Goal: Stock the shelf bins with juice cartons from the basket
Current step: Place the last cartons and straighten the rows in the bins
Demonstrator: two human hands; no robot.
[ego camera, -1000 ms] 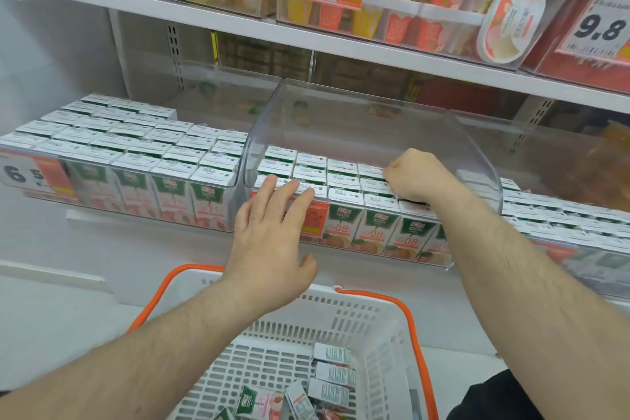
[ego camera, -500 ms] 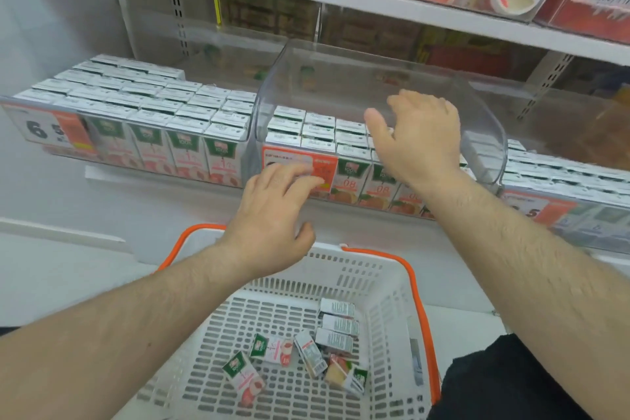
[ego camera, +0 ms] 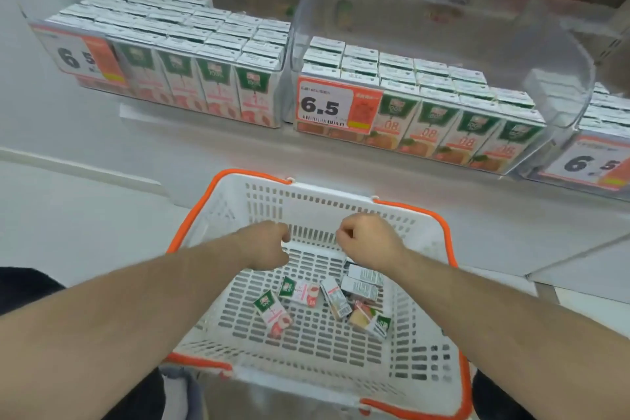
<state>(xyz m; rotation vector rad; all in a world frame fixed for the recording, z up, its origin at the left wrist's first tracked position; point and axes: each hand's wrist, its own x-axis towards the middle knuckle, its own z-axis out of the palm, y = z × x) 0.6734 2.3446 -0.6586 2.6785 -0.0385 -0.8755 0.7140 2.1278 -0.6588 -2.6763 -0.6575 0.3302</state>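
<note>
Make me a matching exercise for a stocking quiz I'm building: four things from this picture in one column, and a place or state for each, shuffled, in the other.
Things
1. left bin
2. middle bin
3. loose cartons
4. left hand

Places or states
A. lying on their sides on the basket floor
B. curled, empty, over the basket
C. rows of cartons reach almost to its back
D. cartons fill only its front part, with bare space behind them

Pairs: 1-C, 2-D, 3-A, 4-B
</note>
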